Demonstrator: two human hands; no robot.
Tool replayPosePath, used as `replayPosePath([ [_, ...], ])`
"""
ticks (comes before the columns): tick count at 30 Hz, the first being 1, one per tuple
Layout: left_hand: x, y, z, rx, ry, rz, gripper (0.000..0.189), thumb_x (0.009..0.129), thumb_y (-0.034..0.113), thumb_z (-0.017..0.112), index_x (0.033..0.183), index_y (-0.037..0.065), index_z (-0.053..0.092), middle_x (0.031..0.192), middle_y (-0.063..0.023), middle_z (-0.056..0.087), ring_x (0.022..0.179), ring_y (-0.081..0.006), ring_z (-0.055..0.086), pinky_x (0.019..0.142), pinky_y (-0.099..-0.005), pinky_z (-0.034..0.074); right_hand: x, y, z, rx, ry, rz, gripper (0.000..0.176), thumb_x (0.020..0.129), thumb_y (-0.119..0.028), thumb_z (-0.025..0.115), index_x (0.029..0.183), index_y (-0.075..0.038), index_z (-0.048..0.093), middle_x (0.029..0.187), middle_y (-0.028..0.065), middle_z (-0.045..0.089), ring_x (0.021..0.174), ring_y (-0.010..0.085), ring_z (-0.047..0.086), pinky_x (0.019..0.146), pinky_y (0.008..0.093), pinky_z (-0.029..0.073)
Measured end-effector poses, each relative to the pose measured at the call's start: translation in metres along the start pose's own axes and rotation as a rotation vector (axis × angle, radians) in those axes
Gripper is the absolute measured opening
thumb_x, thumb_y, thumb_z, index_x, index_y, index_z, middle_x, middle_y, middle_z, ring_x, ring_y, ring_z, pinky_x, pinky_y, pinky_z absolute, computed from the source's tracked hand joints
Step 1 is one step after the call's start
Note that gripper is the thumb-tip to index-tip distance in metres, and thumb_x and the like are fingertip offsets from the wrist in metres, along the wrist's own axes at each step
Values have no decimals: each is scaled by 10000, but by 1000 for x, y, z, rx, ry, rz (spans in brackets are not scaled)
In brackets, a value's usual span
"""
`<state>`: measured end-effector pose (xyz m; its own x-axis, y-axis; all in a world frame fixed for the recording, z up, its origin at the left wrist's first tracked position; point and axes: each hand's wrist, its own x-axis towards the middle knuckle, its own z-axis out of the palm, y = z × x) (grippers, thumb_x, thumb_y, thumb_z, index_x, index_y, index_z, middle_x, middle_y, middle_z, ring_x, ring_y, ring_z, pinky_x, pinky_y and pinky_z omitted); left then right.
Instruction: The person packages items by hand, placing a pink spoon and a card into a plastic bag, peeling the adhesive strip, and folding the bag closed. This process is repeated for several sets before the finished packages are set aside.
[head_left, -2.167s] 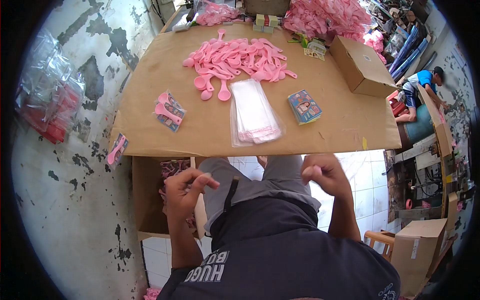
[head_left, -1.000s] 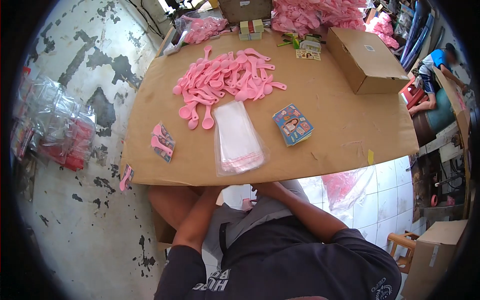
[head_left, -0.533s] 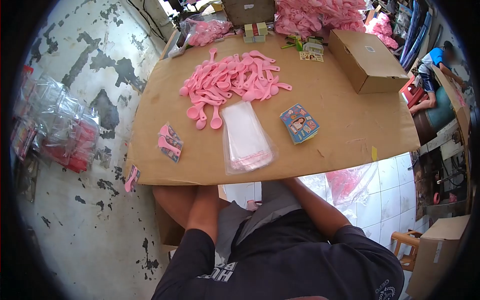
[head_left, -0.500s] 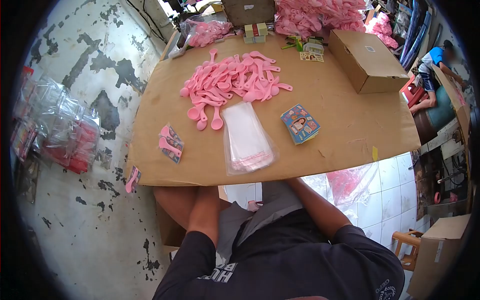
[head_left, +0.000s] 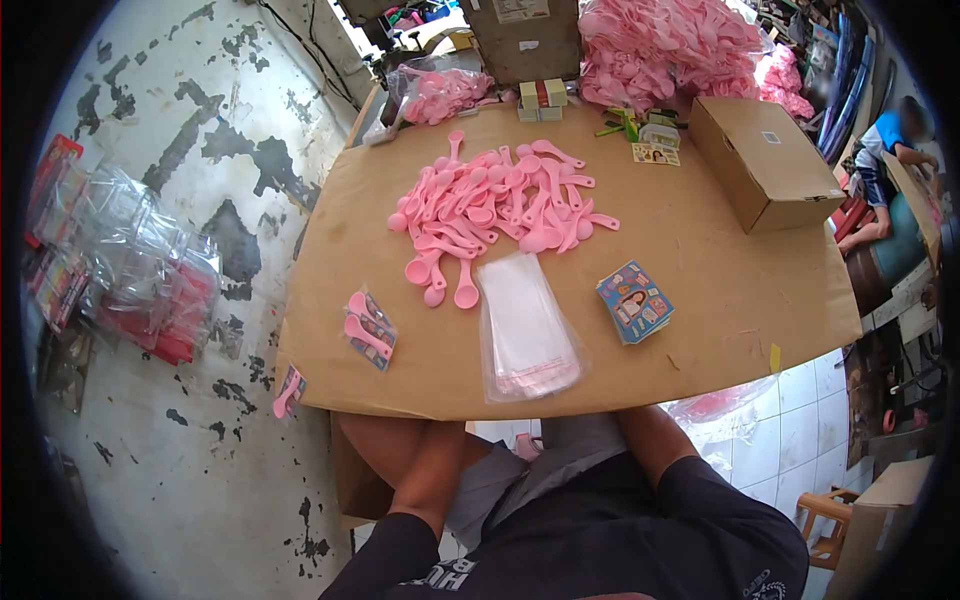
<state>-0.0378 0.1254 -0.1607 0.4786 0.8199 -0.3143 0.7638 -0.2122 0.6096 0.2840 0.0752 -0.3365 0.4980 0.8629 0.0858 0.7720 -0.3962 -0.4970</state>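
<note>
Both my hands are hidden beneath the near edge of the table [head_left: 720,300]. Only my left forearm [head_left: 430,475] and right forearm [head_left: 655,440] show, reaching down under it. On the tabletop lies a heap of pink plastic measuring spoons [head_left: 490,205]. A stack of clear plastic bags [head_left: 530,325] sits in front of the heap, its flaps toward me. To its right is a stack of blue printed cards [head_left: 636,303]. On the left lie pink spoons with printed cards [head_left: 370,335], and another spoon with a card [head_left: 288,392] is at the table's left corner.
A closed cardboard box [head_left: 765,165] stands at the back right. Along the back are bagged pink spoons [head_left: 670,50], banded card bundles [head_left: 542,100] and green items [head_left: 625,125]. Plastic packaging [head_left: 150,260] is at far left. Another person [head_left: 885,150] sits at far right.
My view has tilted up slightly, so the table appears lower and further right. Nothing on the table has visibly moved, and my hands stay out of sight.
</note>
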Motion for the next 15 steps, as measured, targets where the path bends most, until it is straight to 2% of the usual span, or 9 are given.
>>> replayPosePath([
  [15, 14, 6, 17, 10, -44, 70, 470, 983, 357, 629, 1346, 61, 594, 1349, -246, 618, 1221, -412, 595, 1074, -482, 449, 13, 16, -11, -33, -20, 29, 431, 918, -319, 691, 1274, -81, 644, 1237, 164, 673, 1182, 340, 623, 995, 547, 458],
])
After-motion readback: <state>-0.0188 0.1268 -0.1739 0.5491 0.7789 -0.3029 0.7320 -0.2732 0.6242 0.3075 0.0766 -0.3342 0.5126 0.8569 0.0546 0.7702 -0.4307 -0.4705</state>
